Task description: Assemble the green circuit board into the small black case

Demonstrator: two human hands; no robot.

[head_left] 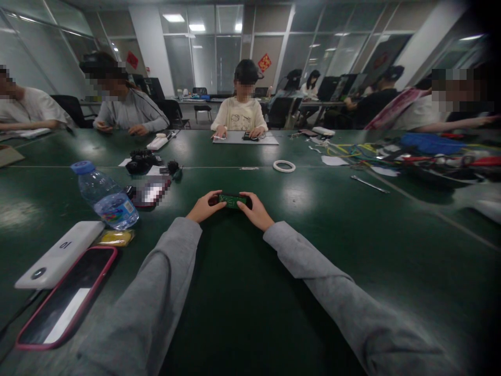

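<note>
Between both hands is a small rectangular thing (233,201) with a green face like a circuit board and dark ends; its exact kind is too small to tell. My left hand (206,206) grips its left end, thumb along the lower front edge and fingers behind. At the right end, my right hand (255,210) holds it the same way. The board is held level above the dark green table (235,292), its face tilted toward me. Some of the fingers are hidden behind it.
To my left are a water bottle (105,198), a white power bank (62,254), a phone in a pink case (68,297) and a yellow packet (116,238). Farther off lie a tape roll (284,166), a wrench (370,184) and tangled cables (391,151). A person (240,112) sits opposite.
</note>
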